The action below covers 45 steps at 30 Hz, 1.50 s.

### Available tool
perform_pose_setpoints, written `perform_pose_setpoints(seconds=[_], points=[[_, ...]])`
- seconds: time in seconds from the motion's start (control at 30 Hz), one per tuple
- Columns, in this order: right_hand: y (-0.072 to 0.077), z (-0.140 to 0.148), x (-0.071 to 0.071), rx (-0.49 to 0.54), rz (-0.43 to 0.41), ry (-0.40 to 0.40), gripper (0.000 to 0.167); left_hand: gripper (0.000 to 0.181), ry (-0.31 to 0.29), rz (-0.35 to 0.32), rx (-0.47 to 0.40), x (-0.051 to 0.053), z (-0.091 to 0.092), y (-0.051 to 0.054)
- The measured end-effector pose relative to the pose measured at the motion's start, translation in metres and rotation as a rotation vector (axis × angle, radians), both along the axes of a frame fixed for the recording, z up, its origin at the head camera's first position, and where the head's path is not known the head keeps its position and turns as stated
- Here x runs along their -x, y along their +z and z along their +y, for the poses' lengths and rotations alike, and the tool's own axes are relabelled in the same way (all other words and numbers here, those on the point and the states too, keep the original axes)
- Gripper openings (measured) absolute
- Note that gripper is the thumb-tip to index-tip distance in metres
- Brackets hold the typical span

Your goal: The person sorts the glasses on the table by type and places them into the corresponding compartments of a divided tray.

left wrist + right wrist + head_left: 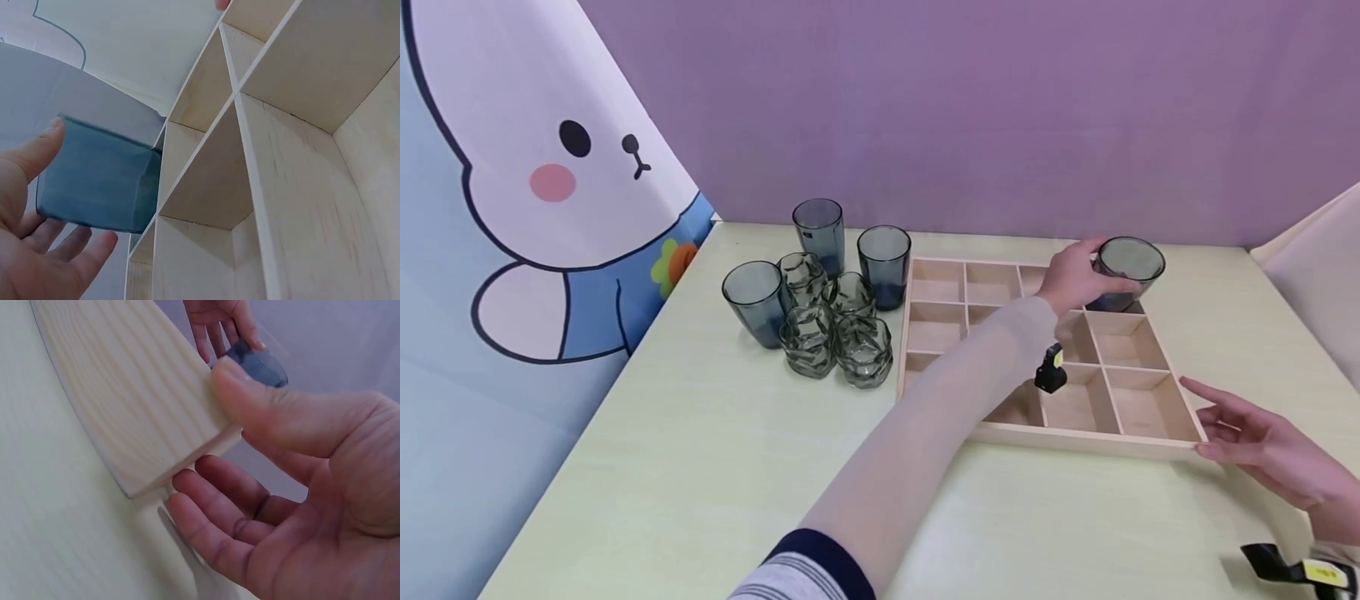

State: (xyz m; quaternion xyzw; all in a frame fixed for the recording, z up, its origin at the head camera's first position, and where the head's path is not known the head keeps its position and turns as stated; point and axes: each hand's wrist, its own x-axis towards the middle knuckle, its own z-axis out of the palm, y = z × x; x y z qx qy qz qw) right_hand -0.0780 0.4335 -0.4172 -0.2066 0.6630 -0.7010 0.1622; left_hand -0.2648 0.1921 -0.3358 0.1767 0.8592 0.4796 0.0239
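Observation:
My left hand (1078, 279) holds a blue-grey drinking glass (1131, 260) by its upper part, thumb on one side and fingers on the other. The base of the glass reaches into the back right compartment of a wooden divided tray (1075, 442). In the left wrist view the glass (97, 175) lies between thumb and fingers, against the tray's dividers (240, 106). My right hand (1262, 446) grips the tray's near right corner. Seen from the right wrist, the thumb is at one face of the corner (156, 425) and curled fingertips touch its edge. My left forearm hides several compartments.
Left of the tray stand three tall blue-grey glasses, one at the back (818, 237), one beside the tray (884, 267) and one at the left (758, 304). Several short faceted glasses (863, 354) cluster among them. A purple backdrop (970, 117) rises behind the table (700, 483).

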Motion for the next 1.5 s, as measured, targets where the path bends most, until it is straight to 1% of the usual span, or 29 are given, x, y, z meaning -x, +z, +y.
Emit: perform_pose_setpoints(seconds=[0.07,0.17,0.27,0.33,0.4,0.6,0.77,0.93,1.1,1.27,1.4,1.5], points=[[0.000,-0.001,-0.002,0.005,-0.006,-0.016,0.085,0.066,-0.018,-0.020,-0.007,0.001,0.000,0.000],[0.001,-0.002,-0.004,-0.013,-0.012,-0.056,0.083,0.060,-0.033,-0.049,-0.023,0.003,-0.001,-0.002],[0.001,-0.003,-0.007,-0.032,-0.018,-0.095,0.082,0.058,-0.047,-0.072,-0.039,0.004,-0.002,-0.002],[0.001,-0.003,-0.008,-0.034,-0.020,-0.104,0.081,0.058,-0.050,-0.090,-0.039,0.003,-0.002,-0.002],[0.001,-0.004,-0.008,-0.027,-0.020,-0.101,0.081,0.059,-0.055,-0.103,-0.045,0.002,-0.003,-0.002],[0.002,-0.003,-0.007,-0.022,-0.026,-0.092,0.080,0.061,-0.063,-0.101,-0.047,0.001,-0.008,0.002],[0.001,0.000,-0.006,0.015,-0.038,-0.067,0.079,0.067,-0.092,-0.126,-0.069,-0.003,-0.016,0.005],[-0.001,0.000,-0.005,0.038,-0.023,-0.029,0.078,0.071,-0.140,-0.137,-0.115,-0.008,-0.031,0.009],[-0.002,0.001,-0.003,0.046,-0.024,-0.023,0.079,0.073,-0.196,-0.150,-0.144,-0.016,-0.049,0.016],[-0.001,0.002,-0.003,0.032,-0.041,-0.050,0.078,0.073,-0.241,-0.148,-0.145,-0.027,-0.065,0.022],[-0.003,0.002,-0.003,0.021,-0.025,-0.057,0.079,0.073,-0.267,-0.158,-0.145,-0.037,-0.079,0.025],[-0.005,0.003,-0.003,0.018,-0.008,-0.051,0.080,0.073,-0.285,-0.151,-0.144,-0.045,-0.090,0.027]])
